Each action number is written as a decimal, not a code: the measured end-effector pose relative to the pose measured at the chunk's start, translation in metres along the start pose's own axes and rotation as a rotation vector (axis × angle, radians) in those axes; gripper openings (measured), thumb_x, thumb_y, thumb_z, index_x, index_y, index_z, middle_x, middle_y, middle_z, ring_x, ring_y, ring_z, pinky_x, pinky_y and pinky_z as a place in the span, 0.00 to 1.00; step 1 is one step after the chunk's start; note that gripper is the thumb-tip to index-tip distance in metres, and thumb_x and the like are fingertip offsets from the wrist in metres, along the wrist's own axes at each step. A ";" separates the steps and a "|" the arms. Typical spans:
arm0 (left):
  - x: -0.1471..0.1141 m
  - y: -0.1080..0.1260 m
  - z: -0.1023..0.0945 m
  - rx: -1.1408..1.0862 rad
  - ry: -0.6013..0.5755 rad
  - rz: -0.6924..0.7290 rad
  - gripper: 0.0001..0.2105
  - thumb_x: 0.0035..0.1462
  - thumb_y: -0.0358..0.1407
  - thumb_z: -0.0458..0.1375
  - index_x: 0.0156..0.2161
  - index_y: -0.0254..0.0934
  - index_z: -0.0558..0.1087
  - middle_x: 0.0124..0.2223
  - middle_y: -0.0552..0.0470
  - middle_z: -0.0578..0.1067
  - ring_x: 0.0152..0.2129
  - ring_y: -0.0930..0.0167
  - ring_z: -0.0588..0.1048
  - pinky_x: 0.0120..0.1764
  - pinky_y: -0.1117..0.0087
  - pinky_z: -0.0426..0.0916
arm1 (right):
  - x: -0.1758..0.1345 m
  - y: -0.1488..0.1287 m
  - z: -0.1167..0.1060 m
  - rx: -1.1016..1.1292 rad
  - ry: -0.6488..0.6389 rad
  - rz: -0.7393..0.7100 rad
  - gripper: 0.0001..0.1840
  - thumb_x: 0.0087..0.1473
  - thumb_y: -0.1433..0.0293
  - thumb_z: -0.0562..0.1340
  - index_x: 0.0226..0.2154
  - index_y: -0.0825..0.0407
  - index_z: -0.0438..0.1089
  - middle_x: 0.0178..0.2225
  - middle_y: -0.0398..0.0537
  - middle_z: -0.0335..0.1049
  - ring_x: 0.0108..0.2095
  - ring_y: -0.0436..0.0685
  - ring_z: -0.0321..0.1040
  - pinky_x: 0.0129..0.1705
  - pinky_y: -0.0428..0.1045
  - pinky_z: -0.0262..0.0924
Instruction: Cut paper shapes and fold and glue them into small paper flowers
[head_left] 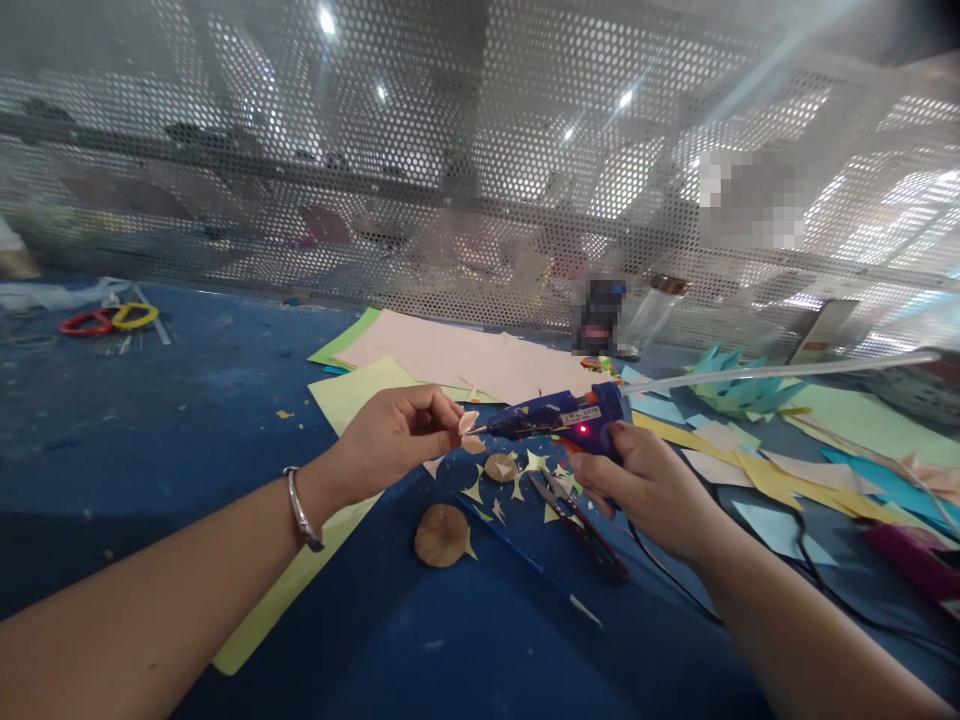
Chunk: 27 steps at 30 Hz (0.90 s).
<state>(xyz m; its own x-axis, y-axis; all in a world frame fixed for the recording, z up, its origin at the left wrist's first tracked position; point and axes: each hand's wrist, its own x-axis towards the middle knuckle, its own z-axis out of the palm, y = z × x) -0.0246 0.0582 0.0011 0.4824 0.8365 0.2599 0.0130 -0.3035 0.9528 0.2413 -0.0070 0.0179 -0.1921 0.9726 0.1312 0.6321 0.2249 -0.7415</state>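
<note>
My left hand [390, 440] pinches a small peach paper shape with petal-like lobes [470, 422] between thumb and fingers. Wrapped round the handle of a blue glue gun [536, 415] is my right hand [645, 485]. The gun's nozzle points left and meets the paper shape, or comes very close to it. A red light glows on its body, and a long translucent glue stick [780, 372] sticks out of its back. Below lie two brown round discs [441, 536], small scissors with dark red handles [589, 535], a thin blue stick [517, 550] and pointed paper scraps [474, 490].
Pale pink [450, 350] and yellow-green sheets [289, 590] lie behind and left. Coloured strips [780, 475], a teal paper piece [742, 385] and a black cord [667, 570] are at right. Red-and-yellow-handled scissors [112, 318] rest far left. A perforated metal screen [420, 200] borders the back.
</note>
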 end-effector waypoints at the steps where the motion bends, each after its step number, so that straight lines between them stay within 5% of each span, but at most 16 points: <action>1: 0.000 0.000 0.000 -0.001 0.000 -0.003 0.09 0.52 0.34 0.68 0.30 0.34 0.72 0.37 0.50 0.76 0.31 0.73 0.74 0.33 0.72 0.69 | 0.000 0.000 0.000 -0.002 -0.003 -0.005 0.20 0.57 0.65 0.57 0.16 0.49 0.58 0.15 0.42 0.62 0.20 0.50 0.58 0.26 0.49 0.53; 27: -0.001 -0.004 -0.002 0.034 -0.004 0.036 0.07 0.53 0.34 0.66 0.30 0.35 0.73 0.37 0.49 0.76 0.31 0.72 0.74 0.33 0.71 0.70 | 0.001 0.002 0.000 -0.072 -0.018 -0.024 0.19 0.56 0.66 0.53 0.15 0.49 0.59 0.15 0.43 0.64 0.19 0.50 0.61 0.26 0.48 0.54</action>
<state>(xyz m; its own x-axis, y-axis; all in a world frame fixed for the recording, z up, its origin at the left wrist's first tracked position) -0.0266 0.0594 -0.0023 0.4870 0.8227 0.2932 0.0255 -0.3489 0.9368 0.2425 -0.0060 0.0171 -0.2210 0.9657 0.1364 0.6790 0.2527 -0.6892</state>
